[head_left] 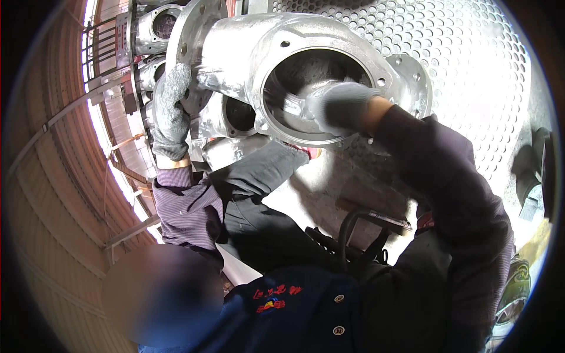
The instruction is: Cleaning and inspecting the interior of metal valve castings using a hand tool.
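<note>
A large silver-grey metal pipe casting [235, 50] lies in front of me, with a broad round flange [194, 29] at its left end and a wide circular opening facing me. My left hand [172, 112], in a grey knit glove, grips the lower edge of that flange. In the mouth of the opening is my right hand [341, 109], also gloved and smeared by motion. Its fingers are near the inner wall; whether they hold anything cannot be made out. A bolt-holed flange [415, 82] shows at the casting's right end.
Under the casting sits another metal casting [220, 120]. Several similar castings [154, 29] line the far left. A perforated metal panel [471, 65] stands behind. Below, near my legs, is a black curved tube [347, 229]. A green shoe [517, 285] shows at the right.
</note>
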`<state>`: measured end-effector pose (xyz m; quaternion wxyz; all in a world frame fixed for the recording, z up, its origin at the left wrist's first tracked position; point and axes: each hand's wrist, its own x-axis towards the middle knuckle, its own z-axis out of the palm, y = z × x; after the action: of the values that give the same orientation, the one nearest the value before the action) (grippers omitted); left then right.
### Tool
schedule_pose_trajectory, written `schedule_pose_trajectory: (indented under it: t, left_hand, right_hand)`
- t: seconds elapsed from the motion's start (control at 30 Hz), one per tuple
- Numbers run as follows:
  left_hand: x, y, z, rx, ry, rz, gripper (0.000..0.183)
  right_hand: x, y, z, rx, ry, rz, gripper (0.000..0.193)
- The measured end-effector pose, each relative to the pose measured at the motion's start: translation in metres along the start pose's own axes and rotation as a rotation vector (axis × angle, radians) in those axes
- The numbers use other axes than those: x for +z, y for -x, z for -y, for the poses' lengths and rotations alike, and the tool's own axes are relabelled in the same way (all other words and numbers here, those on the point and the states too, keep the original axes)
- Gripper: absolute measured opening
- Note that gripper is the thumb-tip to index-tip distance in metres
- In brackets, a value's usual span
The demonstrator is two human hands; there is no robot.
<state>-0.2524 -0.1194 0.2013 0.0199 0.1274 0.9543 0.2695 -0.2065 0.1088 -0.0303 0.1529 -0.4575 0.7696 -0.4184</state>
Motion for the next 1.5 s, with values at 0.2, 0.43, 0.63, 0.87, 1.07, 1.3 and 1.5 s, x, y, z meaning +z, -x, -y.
schedule_pose_trajectory:
  t: [0.2, 0.43, 0.63, 0.87, 1.07, 1.3, 1.5]
  left_hand:
    - [0.000, 0.001, -0.004, 0.017, 0.091, 0.044, 0.041]
    - [0.015, -0.005, -0.031, -0.160, 0.219, -0.036, 0.043]
    - [0.019, -0.013, -0.047, -0.194, 0.237, 0.073, 0.043]
    - [0.020, -0.016, -0.046, -0.170, 0.142, 0.128, 0.044]
    - [0.018, -0.002, -0.049, -0.166, 0.148, 0.027, 0.042]
    - [0.013, -0.009, -0.042, -0.164, 0.138, 0.075, 0.041]
    - [0.023, -0.014, -0.050, -0.140, 0.162, 0.117, 0.041]
  right_hand:
    - [-0.046, 0.032, 0.045, 0.127, -0.192, -0.189, 0.022]
    - [-0.044, 0.018, 0.042, 0.096, -0.104, -0.168, 0.042]
    - [-0.034, 0.002, 0.046, -0.192, 0.552, -0.233, 0.032]
    - [-0.030, -0.001, 0.031, -0.001, 0.015, -0.174, 0.028]
    - [-0.056, 0.012, 0.041, 0.175, -0.388, -0.099, 0.022]
    - [-0.051, 0.006, 0.044, 0.126, -0.295, -0.020, 0.037]
    - [-0.006, 0.002, 0.018, -0.003, -0.548, -0.380, 0.034]
